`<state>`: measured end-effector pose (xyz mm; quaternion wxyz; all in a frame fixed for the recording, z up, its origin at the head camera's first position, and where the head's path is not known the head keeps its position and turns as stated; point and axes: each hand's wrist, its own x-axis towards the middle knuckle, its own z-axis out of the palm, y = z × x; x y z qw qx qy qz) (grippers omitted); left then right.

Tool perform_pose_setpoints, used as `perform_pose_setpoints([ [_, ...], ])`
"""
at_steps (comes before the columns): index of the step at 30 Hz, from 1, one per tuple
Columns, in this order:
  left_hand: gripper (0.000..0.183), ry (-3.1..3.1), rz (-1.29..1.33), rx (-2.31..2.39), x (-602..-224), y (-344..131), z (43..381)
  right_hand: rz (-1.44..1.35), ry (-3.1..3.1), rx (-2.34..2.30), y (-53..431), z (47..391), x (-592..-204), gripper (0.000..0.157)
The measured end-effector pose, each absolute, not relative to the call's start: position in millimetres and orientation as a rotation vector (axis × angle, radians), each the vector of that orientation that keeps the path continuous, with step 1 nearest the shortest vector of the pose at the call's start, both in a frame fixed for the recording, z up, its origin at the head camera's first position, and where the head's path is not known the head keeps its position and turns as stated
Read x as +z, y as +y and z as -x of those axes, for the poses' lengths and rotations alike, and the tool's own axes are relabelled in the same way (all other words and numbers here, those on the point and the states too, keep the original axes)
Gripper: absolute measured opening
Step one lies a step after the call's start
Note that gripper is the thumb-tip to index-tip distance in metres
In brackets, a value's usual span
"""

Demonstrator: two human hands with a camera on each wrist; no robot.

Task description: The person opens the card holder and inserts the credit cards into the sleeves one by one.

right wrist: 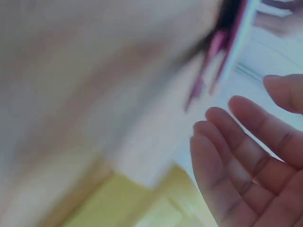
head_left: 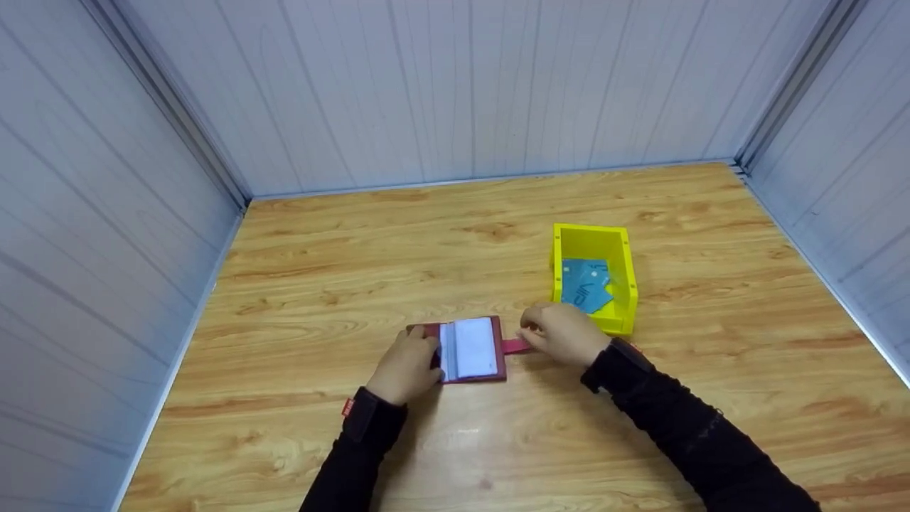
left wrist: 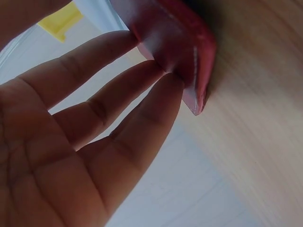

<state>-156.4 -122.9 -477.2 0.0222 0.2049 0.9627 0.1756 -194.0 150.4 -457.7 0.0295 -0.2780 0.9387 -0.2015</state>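
A red card holder (head_left: 500, 370) lies spread open on the wooden table, with clear plastic sleeves (head_left: 475, 347) over its right half. My left hand (head_left: 405, 364) rests on its left cover, thumb by the sleeves. In the left wrist view, nearly straight fingertips (left wrist: 173, 87) touch the maroon cover (left wrist: 165, 47) near its edge. From the holder's right side sticks out a pink strap (head_left: 515, 345). My right hand (head_left: 565, 333) is beside the strap's end, overlapping it in the head view. Seen from the right wrist, its loosely bent fingers (right wrist: 241, 142) stand apart from the strap (right wrist: 206, 71), holding nothing.
A yellow bin (head_left: 596, 242) stands just behind my right hand, its front partly covered by that hand. Several blue cards (head_left: 584, 284) lie inside it, one marked VIP. Pale panel walls (head_left: 455, 92) enclose the table at the back and both sides.
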Motion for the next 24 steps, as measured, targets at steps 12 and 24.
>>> perform_pose_setpoints([
  [12,0.028,3.007,-0.639,0.516,-478,-122,156,0.618,3.081,-0.812,185,220,-415,0.020],
  [24,0.031,3.000,-0.620,0.510,-479,-122,156,0.315,2.884,-0.641,209,257,-414,0.035],
])
